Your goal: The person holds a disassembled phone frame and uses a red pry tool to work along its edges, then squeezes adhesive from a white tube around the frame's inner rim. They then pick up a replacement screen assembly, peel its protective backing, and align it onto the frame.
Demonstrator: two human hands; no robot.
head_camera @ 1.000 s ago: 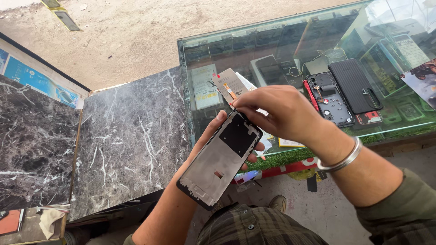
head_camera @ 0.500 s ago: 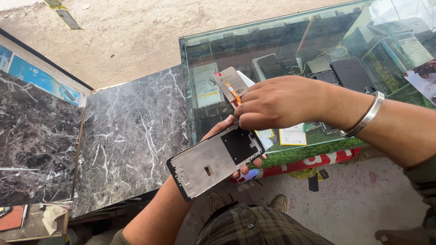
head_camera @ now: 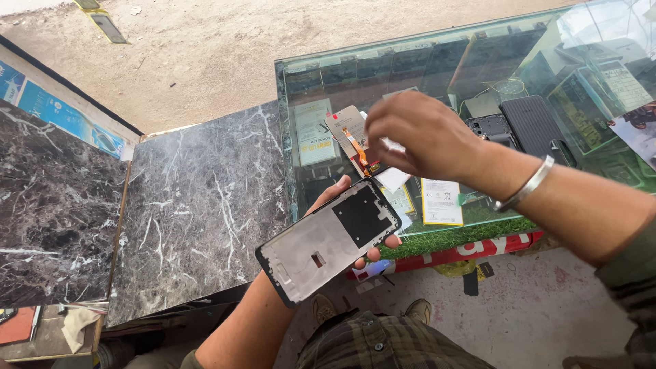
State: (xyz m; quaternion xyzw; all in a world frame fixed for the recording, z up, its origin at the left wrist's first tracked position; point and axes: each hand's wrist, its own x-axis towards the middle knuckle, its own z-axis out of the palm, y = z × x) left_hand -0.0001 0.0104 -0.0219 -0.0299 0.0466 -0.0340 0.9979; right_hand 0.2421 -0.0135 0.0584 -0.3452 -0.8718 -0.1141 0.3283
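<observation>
A stripped phone frame (head_camera: 328, 241), inner side up, lies in the left hand (head_camera: 355, 212), whose fingers wrap its edges. Just above it the right hand (head_camera: 417, 137) hovers over the glass counter (head_camera: 410, 55), fingers loosely curled, nothing visibly held, beside a small board with an orange ribbon cable (head_camera: 352, 133).
</observation>
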